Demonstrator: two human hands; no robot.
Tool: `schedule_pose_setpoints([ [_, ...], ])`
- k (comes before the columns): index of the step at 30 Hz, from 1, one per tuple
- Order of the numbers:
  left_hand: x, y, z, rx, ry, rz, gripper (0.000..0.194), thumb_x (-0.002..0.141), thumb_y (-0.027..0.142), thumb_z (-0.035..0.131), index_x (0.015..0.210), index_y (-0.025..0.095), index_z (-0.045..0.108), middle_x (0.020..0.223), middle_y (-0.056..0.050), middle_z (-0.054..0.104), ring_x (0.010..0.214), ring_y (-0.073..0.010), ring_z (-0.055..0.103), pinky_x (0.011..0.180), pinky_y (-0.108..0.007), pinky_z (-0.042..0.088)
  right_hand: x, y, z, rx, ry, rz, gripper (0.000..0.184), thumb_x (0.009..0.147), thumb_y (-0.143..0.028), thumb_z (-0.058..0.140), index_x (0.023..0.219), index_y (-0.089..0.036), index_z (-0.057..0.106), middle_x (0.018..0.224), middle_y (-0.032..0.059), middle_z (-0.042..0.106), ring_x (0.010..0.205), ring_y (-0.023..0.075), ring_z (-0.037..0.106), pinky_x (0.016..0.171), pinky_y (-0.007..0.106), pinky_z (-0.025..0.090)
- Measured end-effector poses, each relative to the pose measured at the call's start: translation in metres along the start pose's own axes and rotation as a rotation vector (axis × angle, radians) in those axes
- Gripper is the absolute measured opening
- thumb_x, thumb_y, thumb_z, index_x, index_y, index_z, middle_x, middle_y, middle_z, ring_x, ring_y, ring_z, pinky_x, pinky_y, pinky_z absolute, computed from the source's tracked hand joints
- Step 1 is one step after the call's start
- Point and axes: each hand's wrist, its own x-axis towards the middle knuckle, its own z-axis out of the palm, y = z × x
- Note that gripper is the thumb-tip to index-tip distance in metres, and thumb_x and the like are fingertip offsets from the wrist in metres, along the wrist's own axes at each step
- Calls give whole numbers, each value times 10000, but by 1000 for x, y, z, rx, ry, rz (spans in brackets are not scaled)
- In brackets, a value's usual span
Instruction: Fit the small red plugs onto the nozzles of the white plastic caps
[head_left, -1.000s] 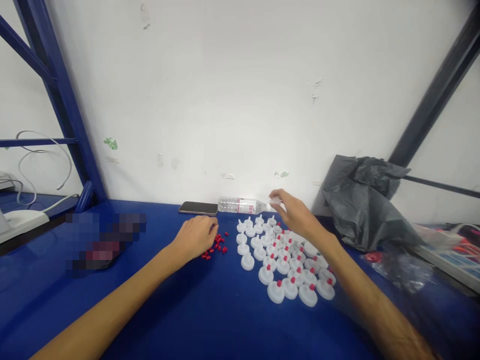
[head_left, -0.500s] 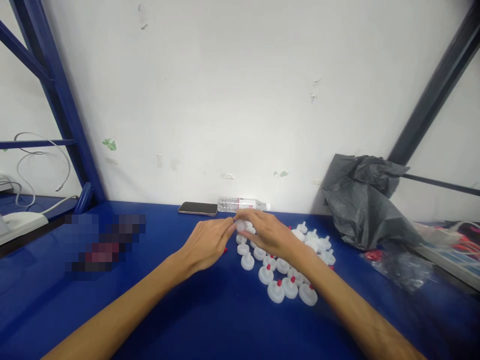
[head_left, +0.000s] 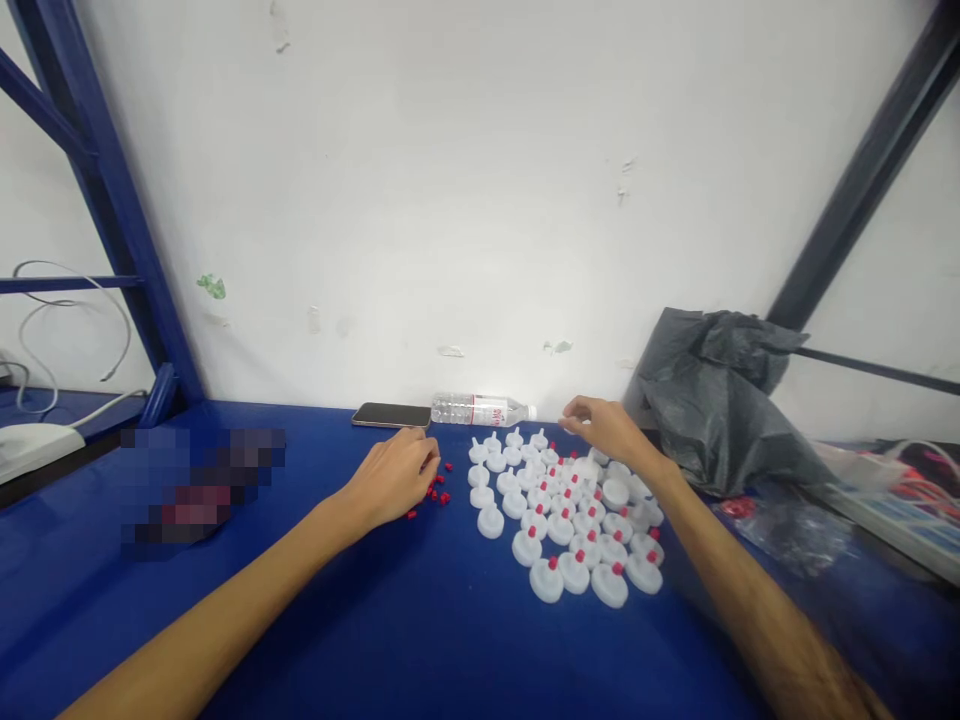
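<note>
My left hand point(head_left: 395, 474) is low over a small pile of red tip caps point(head_left: 444, 497). Its fingers are curled down and together, hiding whatever they pinch. Beyond the far right of the group of white nozzle lids point(head_left: 490, 521), my right hand point(head_left: 606, 428) is raised with thumb and fingers pinched. A whitish lid, mostly covered by the fingers, shows at its fingertips. Many lids nearer me bear a red tip cap point(head_left: 553, 563) on the spout; those at the left and back have bare white spouts.
Against the wall lie a phone point(head_left: 391, 414) and a clear water bottle point(head_left: 480, 410) on its side. A grey plastic bag point(head_left: 720, 400) and a clear bag point(head_left: 787, 530) are at the right. A blurred-out item point(head_left: 202, 490) is at the left, by a blue metal post point(head_left: 127, 200).
Half a second ago both hands met over the back-left lids around a whitish lid. Since then they have parted, the left back to the red caps, the right back toward the far right.
</note>
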Motion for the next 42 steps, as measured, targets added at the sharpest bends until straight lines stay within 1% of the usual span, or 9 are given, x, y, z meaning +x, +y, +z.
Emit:
schedule_pose_setpoints([
  [7,-3,3,-4,18,-64,4,234,982,183,456,907,228,673,1019,-86,720,1003,-284,657,738,-358,446,3,13,5,-46,-137,21,181,881,-412,681,901,-258,775,1017,59,838,1042,269,754,904,347,531],
  [14,-3,3,-5,36,-79,-14,228,965,168,465,905,222,678,992,-96,724,959,-290,657,705,-357,438,-1,7,-31,-20,-274,66,462,922,-635,599,941,-220,801,815,75,820,766,239,738,725,333,525],
  [17,-3,3,-6,40,-75,-17,227,959,164,463,902,220,676,988,-95,719,950,-287,656,709,-355,442,-6,2,-44,101,-483,63,511,792,-699,741,929,-213,822,750,61,804,695,218,717,653,308,517],
  [20,-3,3,-6,44,-74,-20,229,946,153,466,871,222,671,962,-89,716,936,-282,657,706,-348,446,-9,2,-50,195,-600,58,469,675,-614,853,858,-183,839,755,87,810,714,231,729,645,307,532],
  [25,-2,4,-7,45,-66,-40,241,975,192,456,948,228,693,997,-97,724,972,-292,665,730,-358,468,-3,12,-52,131,-369,71,365,779,-530,760,883,-189,839,852,90,842,808,245,759,739,311,562],
  [29,-2,2,-5,62,-67,-55,236,978,200,459,963,238,692,1023,-87,722,984,-277,672,745,-349,475,2,18,-35,24,-218,90,237,830,-392,713,900,-205,842,891,89,850,886,265,778,809,320,564],
  [34,0,-4,-1,88,-49,-48,235,979,214,461,963,227,695,1029,-98,715,1010,-287,669,743,-352,481,1,21,-17,-24,-243,92,168,830,-346,717,885,-239,834,830,46,845,825,239,781,802,307,563],
  [38,0,-5,-2,103,-66,-65,257,975,215,438,939,222,693,1023,-111,713,1001,-307,670,731,-367,482,0,19,-30,-24,-236,83,273,883,-411,668,1006,-220,818,897,63,850,806,224,767,806,316,558],
  [42,-1,-3,-4,120,-68,-84,277,964,201,426,911,223,697,1012,-116,722,971,-293,672,731,-346,480,-1,11,-38,50,-384,32,320,829,-508,720,948,-237,842,894,41,851,838,229,767,753,292,551],
])
